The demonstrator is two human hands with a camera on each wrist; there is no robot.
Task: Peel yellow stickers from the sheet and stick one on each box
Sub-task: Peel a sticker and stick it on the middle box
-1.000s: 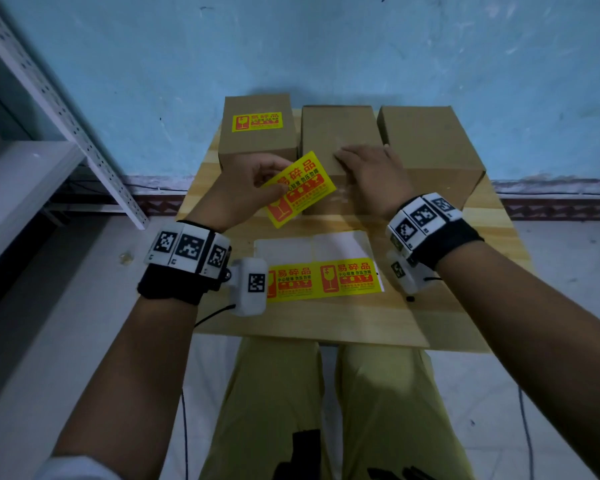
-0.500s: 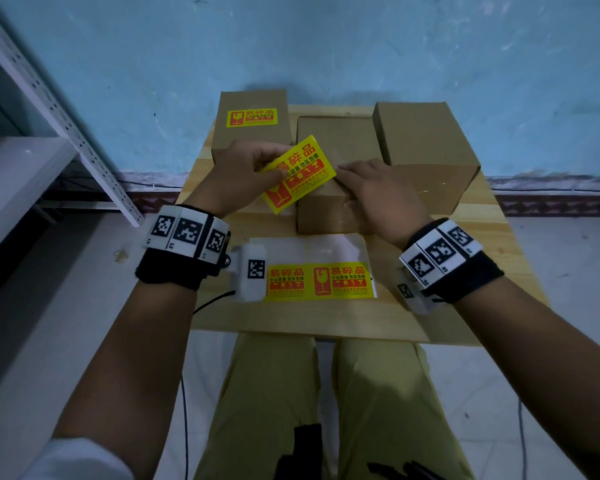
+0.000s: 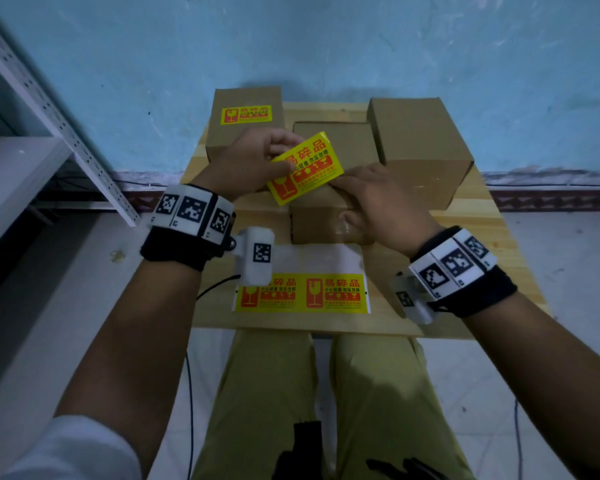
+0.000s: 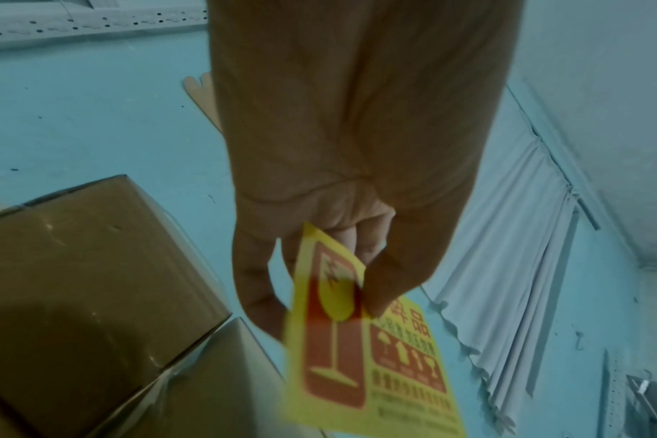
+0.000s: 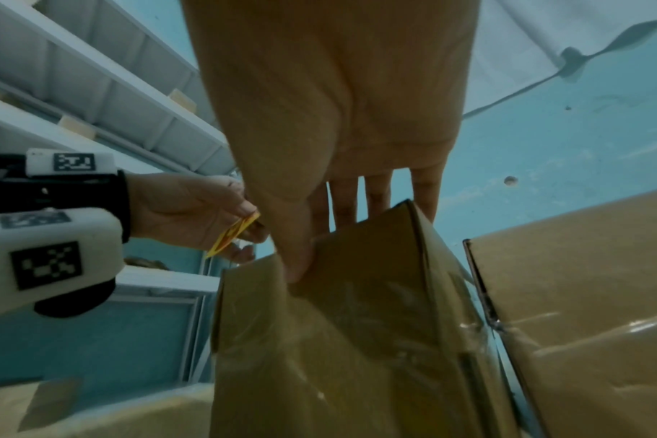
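The person sits at a small wooden table with both forearms stretched forward over it. The left hand is raised above the table, its thumb and fingers pinching one end of a peeled yellow sticker, which tilts up toward the right and hangs in the air over the near left corner of the middle box. The right hand lies palm down on that middle box, fingers stretched along its top and the thumb hooked down over the near face, so it clasps the box's front edge. To the left stands the left box, already bearing a yellow label on its top; the right box stands taller, just beside the middle one, its top bare. Near the table's front edge lies the sticker sheet, flat, with two yellow stickers along its near strip and bare backing above them. Both wrists carry black bands with white coded blocks.
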